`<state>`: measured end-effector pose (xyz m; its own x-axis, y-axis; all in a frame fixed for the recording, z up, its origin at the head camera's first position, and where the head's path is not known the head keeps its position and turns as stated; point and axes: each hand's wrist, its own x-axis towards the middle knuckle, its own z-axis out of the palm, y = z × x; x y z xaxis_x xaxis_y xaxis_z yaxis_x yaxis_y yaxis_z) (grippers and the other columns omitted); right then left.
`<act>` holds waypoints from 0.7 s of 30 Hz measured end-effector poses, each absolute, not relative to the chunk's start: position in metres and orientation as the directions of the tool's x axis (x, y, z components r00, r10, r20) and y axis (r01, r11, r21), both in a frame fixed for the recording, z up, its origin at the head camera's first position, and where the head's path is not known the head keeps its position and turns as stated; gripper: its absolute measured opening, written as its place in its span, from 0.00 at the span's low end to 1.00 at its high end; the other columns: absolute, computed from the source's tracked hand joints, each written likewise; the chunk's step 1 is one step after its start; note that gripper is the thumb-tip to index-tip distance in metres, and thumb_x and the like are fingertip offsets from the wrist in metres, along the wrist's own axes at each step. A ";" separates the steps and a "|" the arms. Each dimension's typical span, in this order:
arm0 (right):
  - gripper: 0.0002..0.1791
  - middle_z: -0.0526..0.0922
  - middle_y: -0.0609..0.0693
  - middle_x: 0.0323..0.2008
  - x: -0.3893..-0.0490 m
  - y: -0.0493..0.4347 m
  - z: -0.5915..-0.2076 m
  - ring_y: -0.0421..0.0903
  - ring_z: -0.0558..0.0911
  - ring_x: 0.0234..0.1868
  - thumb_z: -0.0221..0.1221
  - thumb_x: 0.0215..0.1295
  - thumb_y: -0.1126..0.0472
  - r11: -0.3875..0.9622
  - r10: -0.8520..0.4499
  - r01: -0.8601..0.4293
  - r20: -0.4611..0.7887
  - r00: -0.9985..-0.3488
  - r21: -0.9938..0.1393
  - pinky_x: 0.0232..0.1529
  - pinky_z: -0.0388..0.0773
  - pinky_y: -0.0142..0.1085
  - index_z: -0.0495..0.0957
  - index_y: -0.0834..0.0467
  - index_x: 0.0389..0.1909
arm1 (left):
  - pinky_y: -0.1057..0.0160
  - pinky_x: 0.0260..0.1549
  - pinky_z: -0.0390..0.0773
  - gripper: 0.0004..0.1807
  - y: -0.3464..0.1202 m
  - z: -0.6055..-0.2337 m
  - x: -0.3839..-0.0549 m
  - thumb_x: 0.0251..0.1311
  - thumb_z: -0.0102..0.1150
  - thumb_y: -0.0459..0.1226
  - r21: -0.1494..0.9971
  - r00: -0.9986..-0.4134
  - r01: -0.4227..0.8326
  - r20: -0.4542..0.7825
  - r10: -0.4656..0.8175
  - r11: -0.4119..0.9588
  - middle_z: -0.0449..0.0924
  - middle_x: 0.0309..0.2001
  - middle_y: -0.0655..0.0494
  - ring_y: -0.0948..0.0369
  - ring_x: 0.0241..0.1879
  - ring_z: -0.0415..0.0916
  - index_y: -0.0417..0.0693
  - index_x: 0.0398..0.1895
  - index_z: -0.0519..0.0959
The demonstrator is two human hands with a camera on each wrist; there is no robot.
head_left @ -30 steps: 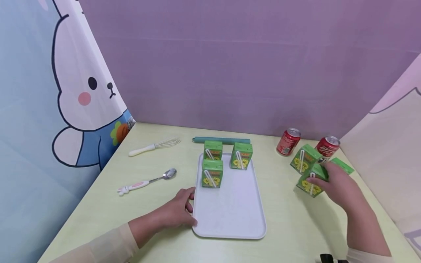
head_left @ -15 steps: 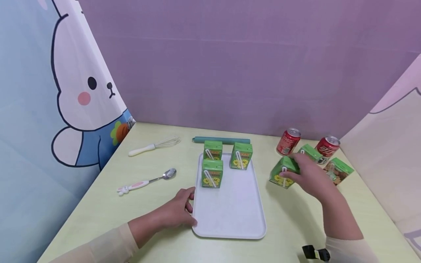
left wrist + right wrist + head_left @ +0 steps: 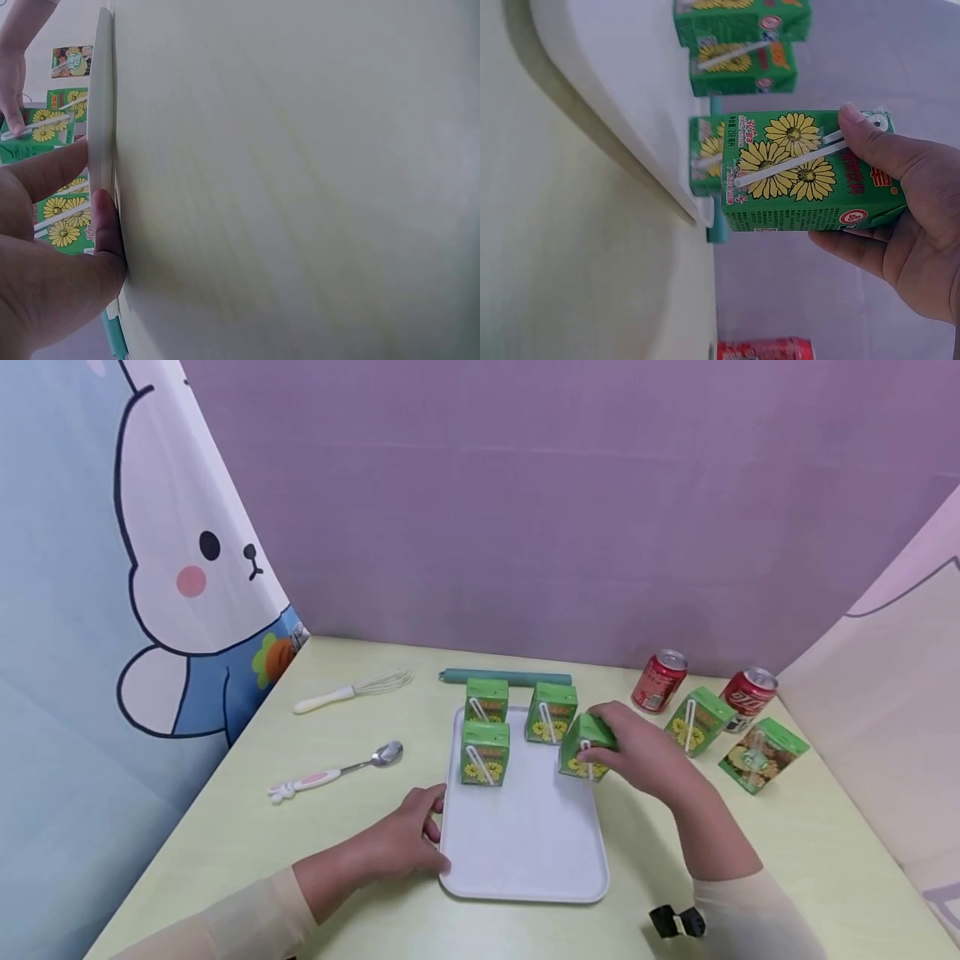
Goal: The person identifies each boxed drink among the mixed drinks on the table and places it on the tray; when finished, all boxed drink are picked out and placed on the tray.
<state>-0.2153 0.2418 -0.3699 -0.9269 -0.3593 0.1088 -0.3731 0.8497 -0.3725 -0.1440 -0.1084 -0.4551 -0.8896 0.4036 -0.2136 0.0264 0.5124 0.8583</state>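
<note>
My right hand [image 3: 640, 750] grips a green juice box [image 3: 802, 169] with yellow flowers and a white straw, thumb on the straw side and fingers behind. In the head view the box is over the right edge of the white tray [image 3: 525, 852], tilted. Three more juice boxes stand toward the tray's far end: the back left box [image 3: 487, 700], the box in front of it [image 3: 484, 753] and the back right box [image 3: 551, 713]. My left hand [image 3: 408, 839] holds the tray's left rim, its thumb at the near end of that side.
To the right stand a juice box [image 3: 699, 722], a turned juice box [image 3: 763, 756] and two red cans [image 3: 660, 682]. A teal stick [image 3: 510, 677] lies behind the tray. On the left lie a whisk [image 3: 352, 692] and a bunny-handled spoon [image 3: 337, 772].
My right hand has carried the juice box leftward from the group by the cans to the tray's right edge. My left hand and the tray have stayed in place.
</note>
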 end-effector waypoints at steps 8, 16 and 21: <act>0.35 0.76 0.52 0.55 -0.222 0.219 -0.384 0.47 0.76 0.47 0.68 0.56 0.45 0.837 -0.400 -0.397 0.073 -0.913 -0.376 0.49 0.75 0.48 0.71 0.56 0.61 | 0.66 0.39 0.72 0.58 -0.109 -0.453 -0.144 0.39 0.77 0.32 0.858 -0.889 0.025 -0.215 0.404 0.513 0.64 0.55 0.49 0.58 0.44 0.71 0.39 0.75 0.52; 0.35 0.75 0.51 0.57 -0.228 0.205 -0.393 0.47 0.76 0.48 0.68 0.56 0.44 0.829 -0.419 -0.402 0.043 -0.907 -0.388 0.49 0.74 0.48 0.71 0.53 0.62 | 0.66 0.39 0.73 0.58 -0.109 -0.454 -0.145 0.40 0.77 0.32 0.855 -0.888 0.029 -0.215 0.406 0.517 0.64 0.55 0.49 0.59 0.44 0.71 0.39 0.75 0.52; 0.35 0.75 0.50 0.56 -0.229 0.201 -0.393 0.46 0.76 0.47 0.69 0.56 0.45 0.833 -0.418 -0.396 0.030 -0.908 -0.388 0.48 0.75 0.47 0.71 0.52 0.62 | 0.65 0.40 0.73 0.58 -0.110 -0.455 -0.145 0.41 0.77 0.33 0.853 -0.886 0.024 -0.224 0.407 0.521 0.64 0.55 0.49 0.59 0.44 0.71 0.39 0.75 0.51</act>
